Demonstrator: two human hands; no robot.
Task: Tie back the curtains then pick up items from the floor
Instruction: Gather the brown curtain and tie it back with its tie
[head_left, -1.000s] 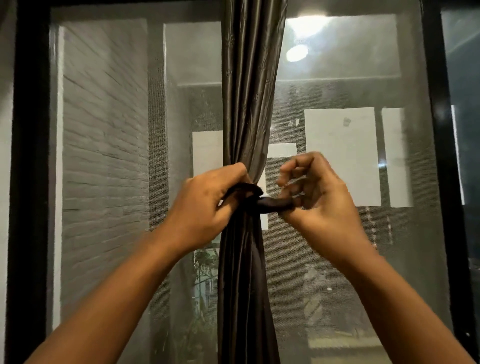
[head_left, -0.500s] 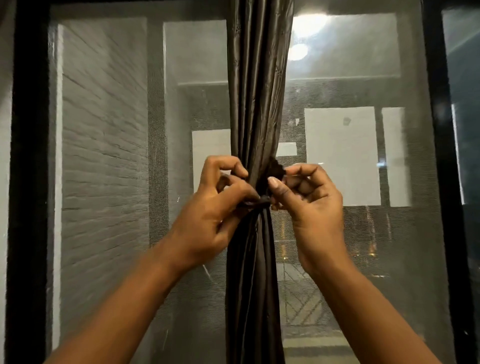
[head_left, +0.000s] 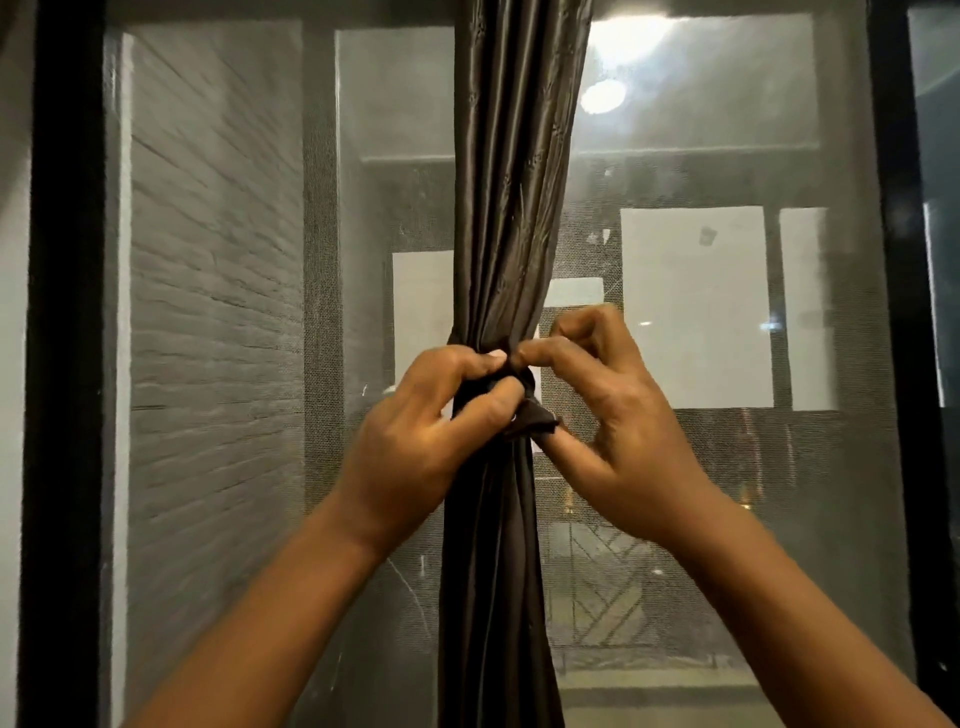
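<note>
We find one dark curtain (head_left: 511, 218), gathered into a single narrow bundle that hangs down the middle of the view in front of a mesh-screened window (head_left: 727, 467). At about mid-height the bundle is cinched by one dark fabric tie-back (head_left: 527, 410), wrapped round the folds, with a short loose end sticking out to the right just below the knot. Both of our hands are at that point. Our left hand (head_left: 415, 441) has its fingers curled round the gathered curtain and the tie-back, thumb pressed against the band from the front. Our right hand (head_left: 618, 415) is curled as well: its forefinger tip meets the top of the tie-back beside the left fingertips, and its thumb lies under the loose end (whether it truly pinches the fabric there, we cannot tell for certain, though contact is plain). The two hands touch or nearly touch at the knot. No container appears in view. Around the work we count two black frame uprights (head_left: 62, 364), one at each side of the window, a grey brick wall (head_left: 218, 338) behind the mesh on the left, and bright lamp reflections (head_left: 605, 96) in the glass at upper right. Our two forearms cross the lower view and hide part of the curtain's edges.
</note>
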